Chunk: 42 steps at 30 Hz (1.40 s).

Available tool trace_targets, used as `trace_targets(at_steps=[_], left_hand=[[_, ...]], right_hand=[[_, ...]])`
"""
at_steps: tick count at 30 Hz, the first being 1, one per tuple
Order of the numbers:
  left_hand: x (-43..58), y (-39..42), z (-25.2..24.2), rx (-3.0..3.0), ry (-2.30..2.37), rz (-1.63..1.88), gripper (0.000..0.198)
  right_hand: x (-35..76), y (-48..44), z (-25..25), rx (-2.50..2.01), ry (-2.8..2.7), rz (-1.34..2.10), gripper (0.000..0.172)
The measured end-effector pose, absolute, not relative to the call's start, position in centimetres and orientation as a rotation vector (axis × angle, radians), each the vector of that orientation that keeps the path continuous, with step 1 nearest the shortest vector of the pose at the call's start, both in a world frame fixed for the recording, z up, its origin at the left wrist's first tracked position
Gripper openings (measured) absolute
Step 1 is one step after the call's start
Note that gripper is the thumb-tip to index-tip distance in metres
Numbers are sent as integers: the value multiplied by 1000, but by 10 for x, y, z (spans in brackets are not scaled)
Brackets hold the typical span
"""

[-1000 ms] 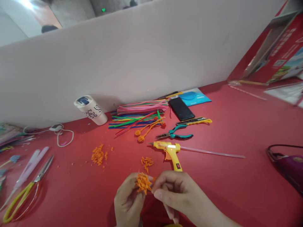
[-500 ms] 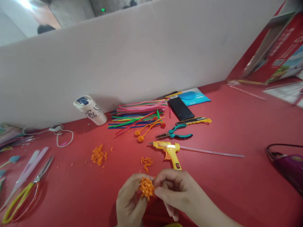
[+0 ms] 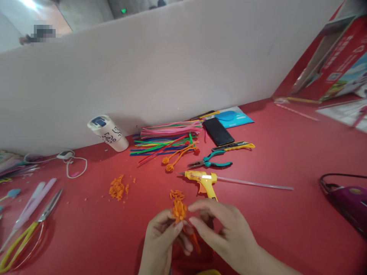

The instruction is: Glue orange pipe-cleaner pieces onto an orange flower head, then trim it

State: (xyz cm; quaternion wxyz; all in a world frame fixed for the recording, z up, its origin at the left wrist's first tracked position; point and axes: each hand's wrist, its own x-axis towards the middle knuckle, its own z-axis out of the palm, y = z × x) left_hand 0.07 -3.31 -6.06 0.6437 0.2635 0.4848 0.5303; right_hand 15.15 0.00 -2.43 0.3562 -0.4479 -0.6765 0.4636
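L hand (image 3: pixel 163 236) pinches the orange flower (image 3: pixel 179 211) btwn thumb & fingers, spiky head up, at bottom ctr just above the red table (image 3: pixel 272 221). R hand (image 3: pixel 226 229) is just R of it, thumb & index partly spread w/ a gap btwn; no grip seen, can't tell if a fingertip touches. Blurry orange stem (image 3: pixel 195 241) hangs btwn the hands.

Just past the flower: small heap of orange pcs (image 3: pixel 175 194). Yellow glue gun (image 3: pixel 200 177) lies beyond R hand, nozzle L, handle end partly hidden by it; clear glue stick (image 3: pixel 255 184) pokes out the back. Next out: teal pliers (image 3: pixel 210 163), then yellow cutter (image 3: pixel 237 146), black phone (image 3: pixel 218 131) & blue packet (image 3: pixel 235 117). L of those, colored pipe cleaners (image 3: pixel 172 131), w/ 2 orange balls on stems (image 3: pixel 170 167) at near edge.

Farther L: bigger pile of orange bits (image 3: pixel 117 188), white cup (image 3: pixel 108 133) by the wall (image 3: pixel 183 68), scissors (image 3: pixel 34 231). Far R: purple item (image 3: pixel 351 202), cut off by view edge.
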Motion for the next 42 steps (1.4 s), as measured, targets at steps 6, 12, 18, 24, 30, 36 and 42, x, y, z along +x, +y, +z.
trace_targets(at_steps=[6,12,18,24,30,36,42], left_hand=[[6,-29,-55,363,1012,1078,24],[7,-33,-49,348,1045,1081,22],[7,-32,-48,366,1059,1051,20],[8,-31,-47,360,1062,1043,21],[8,-31,-48,372,1081,1043,21],[7,-32,-52,378,1061,1051,19],[6,-32,-50,364,1049,1044,17]], right_hand=[[159,1,-33,-928,-2069,529,18],[156,8,-34,-981,-2004,622,16],[152,9,-38,-1013,-1997,661,11],[151,6,-38,-1008,-1968,692,12],[151,7,-40,-1015,-1982,727,14],[149,8,-42,-1020,-2008,705,13],[152,7,-36,-989,-1992,648,10]])
